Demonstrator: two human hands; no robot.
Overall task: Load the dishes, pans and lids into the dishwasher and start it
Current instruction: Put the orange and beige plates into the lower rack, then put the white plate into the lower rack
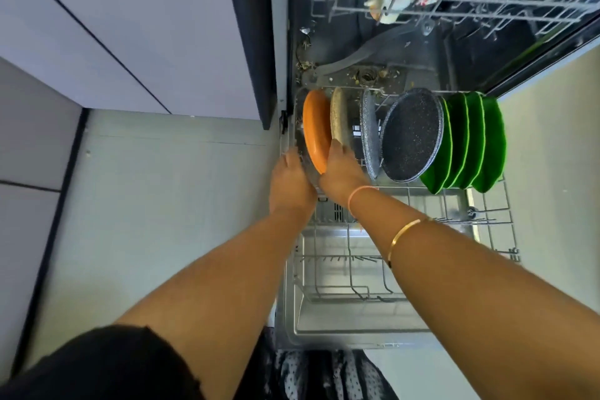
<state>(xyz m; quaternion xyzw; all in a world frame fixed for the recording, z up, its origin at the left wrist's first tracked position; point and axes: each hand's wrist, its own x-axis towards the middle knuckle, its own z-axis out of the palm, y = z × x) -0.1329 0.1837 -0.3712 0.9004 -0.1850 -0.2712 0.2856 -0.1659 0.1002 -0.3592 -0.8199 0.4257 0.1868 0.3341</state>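
right hand [342,172] grips the orange dish [316,130] at the left end of the lower rack [350,260]

it curls over the near rim. my left hand [290,178] is blurry on the other side; i cannot tell its hold. the dish stands on edge, its long way running away from me. close on its right stand a tan pan [339,117], a grey lid [368,136], a dark pan [410,136], then green plates [467,140].
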